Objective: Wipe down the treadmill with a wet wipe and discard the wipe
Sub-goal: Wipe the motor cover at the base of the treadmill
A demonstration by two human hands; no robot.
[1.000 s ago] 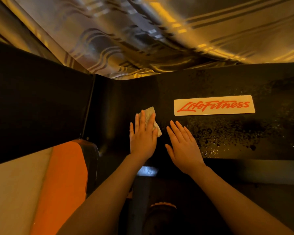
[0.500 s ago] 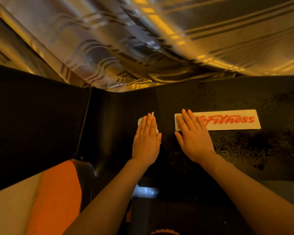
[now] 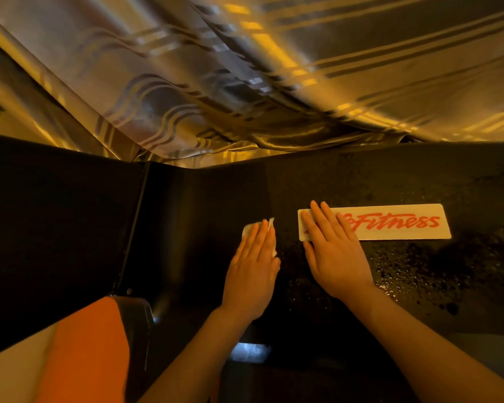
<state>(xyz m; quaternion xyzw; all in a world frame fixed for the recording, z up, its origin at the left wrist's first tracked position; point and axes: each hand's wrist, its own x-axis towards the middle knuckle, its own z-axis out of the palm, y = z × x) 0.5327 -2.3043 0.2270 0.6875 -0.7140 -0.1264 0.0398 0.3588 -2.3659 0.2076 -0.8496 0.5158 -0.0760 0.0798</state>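
Black treadmill panel (image 3: 361, 181), matte, water-beaded; striped curtain (image 3: 245, 68) above. Left hand (image 3: 252, 266) flat-fingered pressing white wipe (image 3: 249, 229); right hand (image 3: 333, 254) flat-fingered, overlapping rectangular logo sticker (image 3: 405, 222).

We read "Fitness" in red script on a white label (image 3: 390, 222) stuck to the black treadmill (image 3: 361, 181); our right hand (image 3: 332, 251) covers its start.

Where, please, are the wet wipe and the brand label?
wet wipe (image 3: 249, 229), head view, bare corner beyond the left hand's fingertips.
brand label (image 3: 390, 222), head view, red lettering right of the right hand.
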